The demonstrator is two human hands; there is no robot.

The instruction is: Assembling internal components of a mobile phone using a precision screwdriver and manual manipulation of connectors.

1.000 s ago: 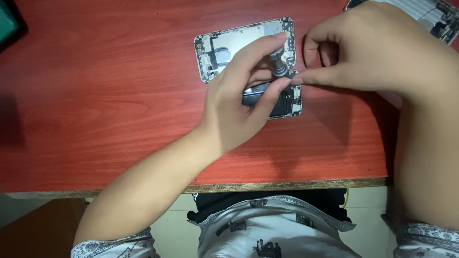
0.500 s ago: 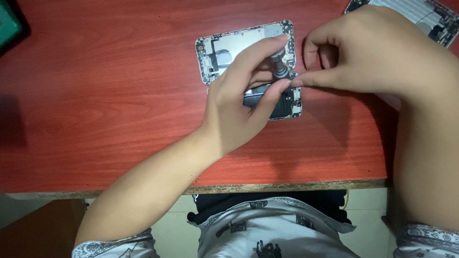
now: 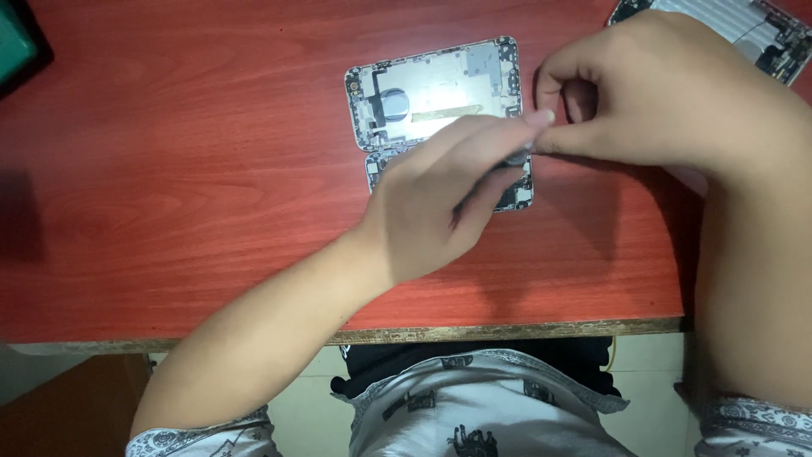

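Since a second ago the left hand has slid a little lower and to the right, so more of the opened phone shell shows — its round dark part and a pale yellowish strip on the silver plate are now uncovered, where before the fingers lay across them. That shell lies flat on the red wooden table, above the middle of the near edge; its lower half is mostly hidden under the left fingers, with only a dark corner of circuitry peeping out at the right. Left thumb and forefinger are stretched out and nearly closed at their tips, meeting the right hand just over the shell's right edge. Right thumb and forefinger are pinched tight together — whatever small dark piece sits between the two hands is too hidden to make out, and which hand has hold of it cannot be told. At the top right corner another opened device is cut off by the frame and partly covered by the right hand; at the top left a dark tray with a green inside is cut off too
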